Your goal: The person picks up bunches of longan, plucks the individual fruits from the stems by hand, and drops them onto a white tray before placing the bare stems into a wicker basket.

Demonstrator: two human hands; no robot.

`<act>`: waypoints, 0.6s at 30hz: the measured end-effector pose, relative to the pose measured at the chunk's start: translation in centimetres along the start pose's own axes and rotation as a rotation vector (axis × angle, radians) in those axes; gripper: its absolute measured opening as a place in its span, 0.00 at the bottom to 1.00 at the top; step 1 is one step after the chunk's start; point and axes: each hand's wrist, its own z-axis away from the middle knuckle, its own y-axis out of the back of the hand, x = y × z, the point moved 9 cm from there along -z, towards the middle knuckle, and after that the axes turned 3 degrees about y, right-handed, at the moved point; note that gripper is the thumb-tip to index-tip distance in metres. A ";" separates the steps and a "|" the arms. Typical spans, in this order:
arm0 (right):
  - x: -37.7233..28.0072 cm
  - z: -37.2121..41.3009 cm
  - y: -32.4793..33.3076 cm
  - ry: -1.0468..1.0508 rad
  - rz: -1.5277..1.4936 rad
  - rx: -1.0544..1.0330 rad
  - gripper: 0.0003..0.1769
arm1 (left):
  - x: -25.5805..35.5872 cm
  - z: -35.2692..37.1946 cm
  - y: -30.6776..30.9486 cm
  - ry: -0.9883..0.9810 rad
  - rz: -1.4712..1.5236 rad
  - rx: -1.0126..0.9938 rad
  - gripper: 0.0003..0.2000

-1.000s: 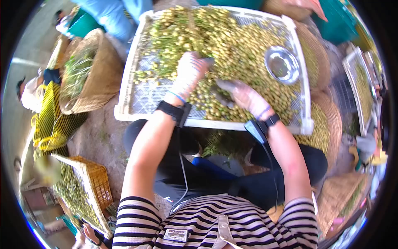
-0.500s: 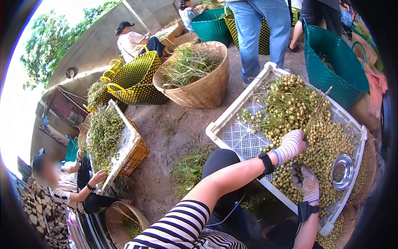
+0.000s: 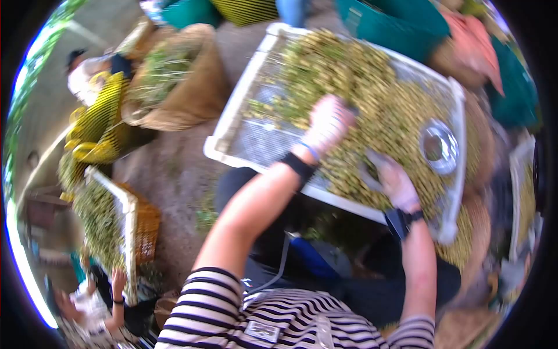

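Note:
A white mesh tray (image 3: 256, 161) holds many small round yellow-green fruits (image 3: 401, 104), with a stemmed bunch of them (image 3: 325, 61) heaped at its far side. My left hand (image 3: 328, 122), in a pale striped glove with grey fingertips, is curled closed at the near edge of that heap; what it grips is blurred. My right hand (image 3: 392, 179), gloved alike, is low over the loose fruits near the tray's front rim, thumb and fingers apart in a curve. A shiny metal bowl (image 3: 430, 148) sits among the fruits to its right.
Woven baskets (image 3: 478, 232) with fruits stand under and beside the tray's right side. Leafy stems fill a large basket (image 3: 192, 96) at left. A second tray (image 3: 131, 232) on an orange crate (image 3: 148, 224) is beside a seated person (image 3: 87, 314). Green baskets (image 3: 395, 26) stand behind.
The view has swung, so the tray appears farther left and higher, and the picture is blurred. Both hands remain over the fruits in the tray.

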 end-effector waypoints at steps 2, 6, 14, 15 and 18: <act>1.2 0.4 -1.5 -0.486 -0.814 0.037 0.16 | -1.1 -0.8 -0.9 0.090 0.145 0.026 0.14; 2.2 0.1 -2.3 -0.601 -0.849 -0.141 0.18 | -0.6 -0.9 -1.7 0.076 0.215 -0.039 0.15; 4.5 2.5 -1.1 -0.363 -0.641 -0.129 0.14 | 2.1 0.1 1.5 -0.087 -0.079 0.127 0.11; 2.2 1.1 0.3 0.006 0.108 -0.188 0.20 | 2.1 0.4 1.7 -0.269 -0.074 0.185 0.10; 4.3 -0.2 6.1 -0.655 -0.339 0.032 0.13 | 2.0 1.2 1.8 0.036 -0.005 0.159 0.09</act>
